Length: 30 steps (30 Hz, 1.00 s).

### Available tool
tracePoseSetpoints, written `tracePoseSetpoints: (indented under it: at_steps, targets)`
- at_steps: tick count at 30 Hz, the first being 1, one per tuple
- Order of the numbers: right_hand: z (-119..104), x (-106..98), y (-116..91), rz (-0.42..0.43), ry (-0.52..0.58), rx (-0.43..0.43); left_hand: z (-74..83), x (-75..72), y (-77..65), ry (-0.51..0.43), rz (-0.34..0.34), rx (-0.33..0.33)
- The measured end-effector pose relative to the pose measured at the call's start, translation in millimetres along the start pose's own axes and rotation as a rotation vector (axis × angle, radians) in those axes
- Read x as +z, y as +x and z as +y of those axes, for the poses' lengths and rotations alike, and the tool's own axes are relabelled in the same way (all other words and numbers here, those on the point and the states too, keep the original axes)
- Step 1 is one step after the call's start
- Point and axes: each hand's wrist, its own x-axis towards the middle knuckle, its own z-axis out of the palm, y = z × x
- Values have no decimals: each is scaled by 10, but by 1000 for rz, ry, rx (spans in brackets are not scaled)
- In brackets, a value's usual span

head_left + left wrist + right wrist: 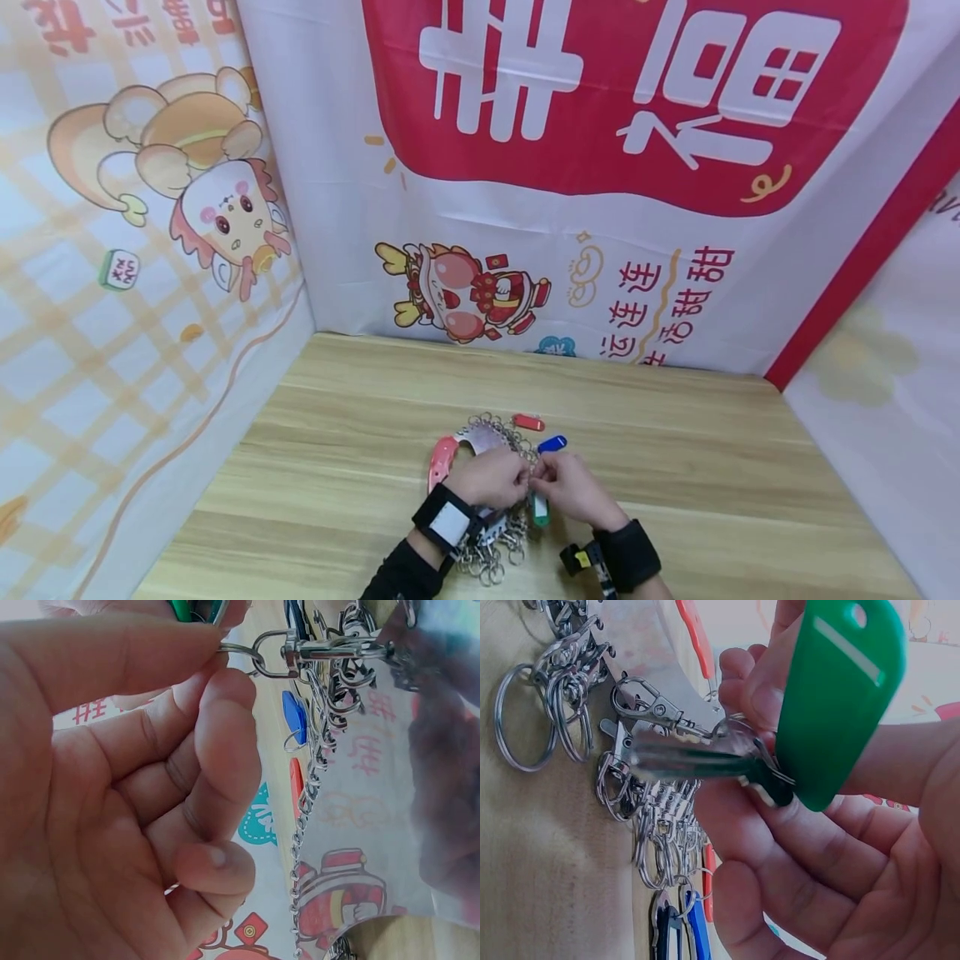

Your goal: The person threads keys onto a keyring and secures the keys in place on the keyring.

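A curved shiny metal plate (480,437) with a red section (442,460) lies on the table, its edge lined with swivel snap hooks (656,709) that carry split rings (525,716). My left hand (491,477) is over the plate; in the left wrist view its thumb and fingertip pinch a split ring (238,649) hanging from a snap hook (322,649). My right hand (573,492) meets it fingertip to fingertip. It holds a green key tag (840,697) by its ring end, close to the split ring. Part of the tag is blurred.
Beyond the hands lie a red key tag (528,422) and a blue key tag (552,444) on the wooden table (675,417). A black item (664,926) is beside the blue tag in the right wrist view. Printed cloth walls (330,250) stand around the table.
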Motion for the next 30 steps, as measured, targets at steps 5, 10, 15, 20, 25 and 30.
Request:
tracePoseSetpoints:
  at_steps: [5,10,15,20,25,30]
  targets:
    - [12,-14,13,-11,2,37,2,-8,4,-11,-5,-11]
    - [15,-11,14,-4,0,39,-7,-18,5,-21,-20,-23]
    - [7,-6,11,-7,-4,15,-18,-23,-4,-24,-24,-13]
    - [17,0,9,-9,-27,-15,-10,-22,-15,-15,-18,-1]
    - [17,-7,18,-6,-27,-26,-4,-35,-8,-20,-5,9]
    - [0,-4,12,-20,-27,-25,0,-17,-2,8,3,17]
